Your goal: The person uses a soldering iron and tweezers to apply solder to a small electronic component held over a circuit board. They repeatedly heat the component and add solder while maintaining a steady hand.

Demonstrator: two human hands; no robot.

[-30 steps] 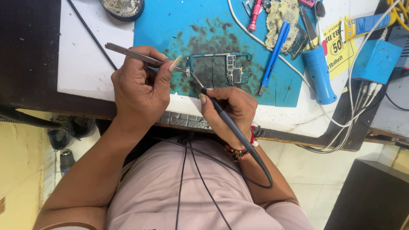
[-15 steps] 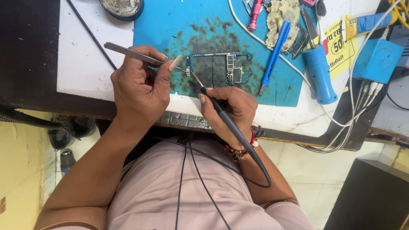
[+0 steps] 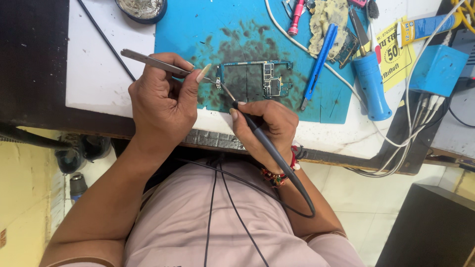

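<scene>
- White bench (image 3: 99, 84) carried a stained blue mat (image 3: 198, 29), with a blue-handled tool (image 3: 371, 86) lying at its right edge.
- Left hand (image 3: 161, 106) had its grip closed on metal tweezers (image 3: 153, 62), tips at the circuit board's left end.
- Right hand (image 3: 269, 126) pinched a black soldering iron (image 3: 262, 138), tip touching that same spot.
- Circuit board (image 3: 255, 79) lay flat on the mat between both hands.

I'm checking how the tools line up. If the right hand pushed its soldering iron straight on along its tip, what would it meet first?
The right hand points the soldering iron up-left; its tip already sits at the circuit board's left end, by the tweezers tip. It would probably meet that board corner first; depth is unclear.
</scene>
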